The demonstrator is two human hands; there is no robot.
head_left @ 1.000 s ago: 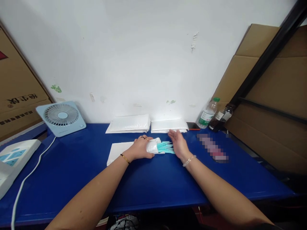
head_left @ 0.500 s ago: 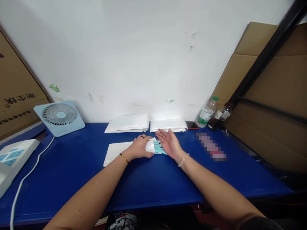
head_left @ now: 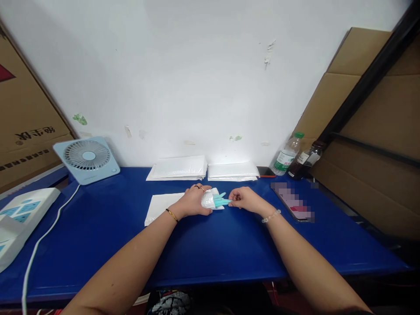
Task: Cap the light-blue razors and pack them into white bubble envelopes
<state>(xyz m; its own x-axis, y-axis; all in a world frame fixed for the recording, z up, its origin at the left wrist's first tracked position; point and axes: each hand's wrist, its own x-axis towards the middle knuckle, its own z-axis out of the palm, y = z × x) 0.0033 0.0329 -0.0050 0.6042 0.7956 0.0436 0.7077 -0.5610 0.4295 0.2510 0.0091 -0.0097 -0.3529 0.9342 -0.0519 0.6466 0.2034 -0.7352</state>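
Observation:
On the blue table lies a white padded envelope [head_left: 163,204], with my left hand [head_left: 194,202] wrapped over its right part. The envelope's mouth gapes at the right, and several thin turquoise sticks [head_left: 220,200] poke out of it. What they are exactly I cannot make out. My right hand [head_left: 245,200] pinches the outer end of one stick between thumb and fingers. The sticks' other ends are hidden inside the envelope and behind my left hand.
Two stacks of white envelopes [head_left: 179,168] [head_left: 232,170] lie along the wall. A phone [head_left: 265,172], a water bottle [head_left: 286,156] and a dark bottle [head_left: 304,162] stand at the back right. A blurred phone-like slab [head_left: 292,202] lies right; a fan [head_left: 89,159] and a power strip [head_left: 28,218] left.
My right hand was open and flat against the stick ends; it has drawn back right and closed on one stick. My left hand keeps its hold on the envelope. The view shifted slightly.

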